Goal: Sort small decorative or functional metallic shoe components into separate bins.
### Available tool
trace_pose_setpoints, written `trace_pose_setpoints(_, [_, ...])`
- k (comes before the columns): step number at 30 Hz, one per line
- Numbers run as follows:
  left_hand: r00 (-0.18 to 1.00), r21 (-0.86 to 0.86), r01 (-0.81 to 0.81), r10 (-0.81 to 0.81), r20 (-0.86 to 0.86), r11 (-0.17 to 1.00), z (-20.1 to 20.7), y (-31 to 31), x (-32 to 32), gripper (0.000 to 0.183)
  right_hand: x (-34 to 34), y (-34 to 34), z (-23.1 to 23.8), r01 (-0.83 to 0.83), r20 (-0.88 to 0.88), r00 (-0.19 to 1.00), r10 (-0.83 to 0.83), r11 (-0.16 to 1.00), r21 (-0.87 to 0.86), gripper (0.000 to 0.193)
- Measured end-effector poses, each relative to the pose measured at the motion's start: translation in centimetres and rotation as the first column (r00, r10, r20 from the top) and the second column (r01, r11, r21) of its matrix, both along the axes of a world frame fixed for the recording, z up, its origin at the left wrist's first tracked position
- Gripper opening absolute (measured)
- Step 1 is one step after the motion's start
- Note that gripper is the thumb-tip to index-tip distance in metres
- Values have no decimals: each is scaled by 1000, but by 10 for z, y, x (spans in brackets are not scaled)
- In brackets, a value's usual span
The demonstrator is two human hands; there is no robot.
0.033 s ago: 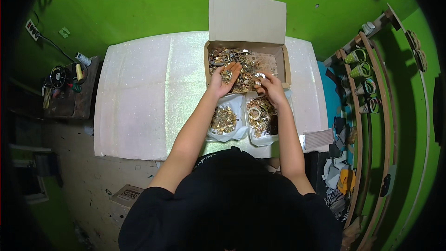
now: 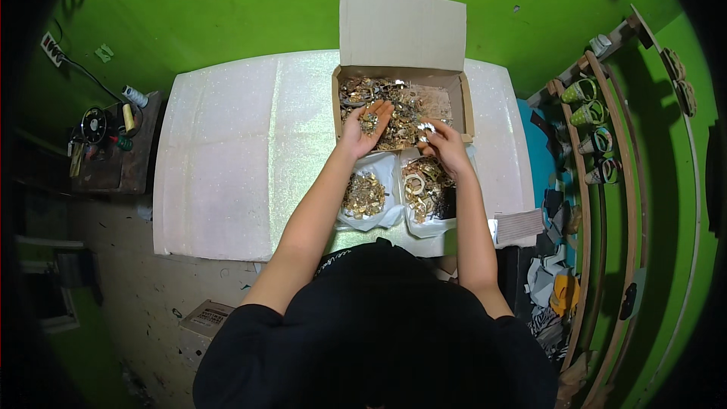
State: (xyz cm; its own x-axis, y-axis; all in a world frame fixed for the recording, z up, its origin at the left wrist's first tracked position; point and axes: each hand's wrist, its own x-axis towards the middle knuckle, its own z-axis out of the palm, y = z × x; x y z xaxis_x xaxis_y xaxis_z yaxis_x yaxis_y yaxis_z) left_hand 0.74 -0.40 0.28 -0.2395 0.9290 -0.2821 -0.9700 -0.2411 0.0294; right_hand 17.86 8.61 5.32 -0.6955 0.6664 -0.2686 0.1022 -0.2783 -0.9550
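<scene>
An open cardboard box stands on the table, part filled with small gold and silver metal-looking pieces. Over its left part my left hand is turned palm up, holding a few small shiny pieces. My right hand, near the box's front right, pinches a bright silver piece whose exact kind is too small to make out. Just in front of the box are two white plastic-lined containers. The left liner surrounds gold-coloured bits; the right liner has mixed pieces with a pale ring, partly behind my right forearm.
A shiny pale cloth covers the table. Its right front corner bears a striped flat piece. To the right, a wooden rack carries sandals beside heaped scraps. A small table with thread spools stands left, and a carton lies on the floor.
My right hand and the silver piece have shifted very slightly down and to the right. My left hand has stayed in place.
</scene>
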Motion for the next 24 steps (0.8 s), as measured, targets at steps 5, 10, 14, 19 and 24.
trace_pose_setpoints(5, [999, 21, 1, -2, 46, 1000, -1, 1, -2, 33, 53, 8, -9, -38, 241, 970, -16, 975, 219, 24])
trace_pose_setpoints(10, [999, 10, 4, -5, 46, 1000, -1, 3, 0, 34, 88, 19, -32, 20, 448, 818, -360, 797, 603, 14])
trace_pose_setpoints(14, [1000, -21, 1, -1, 7, 1000, 0, 2, 0, 33, 96, 20, -43, -151, 520, 768, -373, 685, 713, 16])
trace_pose_setpoints(19, [1000, -10, 5, -5, 11, 1000, -1, 3, 0, 33, 92, 26, -53, -144, 509, 787, -349, 699, 701, 14])
trace_pose_setpoints(24, [1000, -36, -8, 8, 1, 999, 0, 3, 0, 32, 82, 19, -48, -165, 570, 756, -322, 749, 642, 15])
